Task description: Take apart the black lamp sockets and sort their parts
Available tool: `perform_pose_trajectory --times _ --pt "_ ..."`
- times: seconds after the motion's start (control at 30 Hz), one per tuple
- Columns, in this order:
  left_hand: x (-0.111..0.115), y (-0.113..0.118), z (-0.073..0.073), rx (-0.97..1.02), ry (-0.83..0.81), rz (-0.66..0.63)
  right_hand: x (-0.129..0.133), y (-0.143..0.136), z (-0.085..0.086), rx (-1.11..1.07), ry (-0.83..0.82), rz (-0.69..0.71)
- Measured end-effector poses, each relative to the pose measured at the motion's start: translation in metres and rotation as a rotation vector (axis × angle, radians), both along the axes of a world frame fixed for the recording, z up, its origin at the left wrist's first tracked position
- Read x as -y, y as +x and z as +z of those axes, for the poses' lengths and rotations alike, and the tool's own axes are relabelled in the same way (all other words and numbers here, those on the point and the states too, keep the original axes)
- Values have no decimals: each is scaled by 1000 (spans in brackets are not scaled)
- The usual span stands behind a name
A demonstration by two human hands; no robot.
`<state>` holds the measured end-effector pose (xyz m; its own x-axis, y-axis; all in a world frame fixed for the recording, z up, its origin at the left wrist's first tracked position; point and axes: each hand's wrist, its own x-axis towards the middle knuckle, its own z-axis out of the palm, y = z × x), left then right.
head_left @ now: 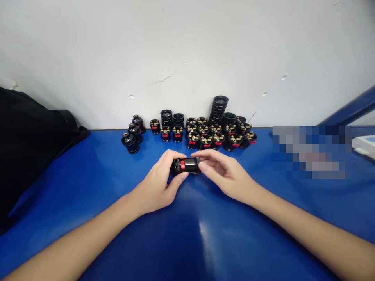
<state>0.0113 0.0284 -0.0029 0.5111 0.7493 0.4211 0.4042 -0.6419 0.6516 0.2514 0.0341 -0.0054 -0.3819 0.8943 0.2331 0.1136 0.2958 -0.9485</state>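
Observation:
A black lamp holder (191,165) with a red switch lies sideways between my two hands, just above the blue table. My left hand (159,179) grips its left end, thumb below and fingers over the top. At its right end, my right hand (224,171) pinches the wider black rim between thumb and index finger; the other fingers curl inward. Beyond my hands stand several black socket bodies (206,141) with brass contacts and red switches. Left of them are three closed lamp holders (131,143) with brass threaded tops.
A tall leaning stack of black rings (218,111) and a shorter stack (166,117) stand by the white wall (181,58). Black cloth (32,144) covers the left side of the blue table (146,242). A blurred-out patch (312,152) and a pale object (365,145) lie at right.

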Motion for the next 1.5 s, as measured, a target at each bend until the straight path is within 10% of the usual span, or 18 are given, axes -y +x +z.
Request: perform_pose_trajectory --times 0.37,0.57,0.83,1.1,1.5 --pt "0 0 0 -4 -3 13 3 -1 1 -94 137 41" --pt "0 0 0 -23 7 6 -1 -1 -1 -27 -44 -16" --pt "0 1 1 -19 2 36 3 -1 -1 -47 279 1" --pt "-1 1 0 -28 29 43 -2 -1 -3 -4 -6 -23" --pt "0 -1 2 13 -60 109 -2 7 0 54 335 -150"
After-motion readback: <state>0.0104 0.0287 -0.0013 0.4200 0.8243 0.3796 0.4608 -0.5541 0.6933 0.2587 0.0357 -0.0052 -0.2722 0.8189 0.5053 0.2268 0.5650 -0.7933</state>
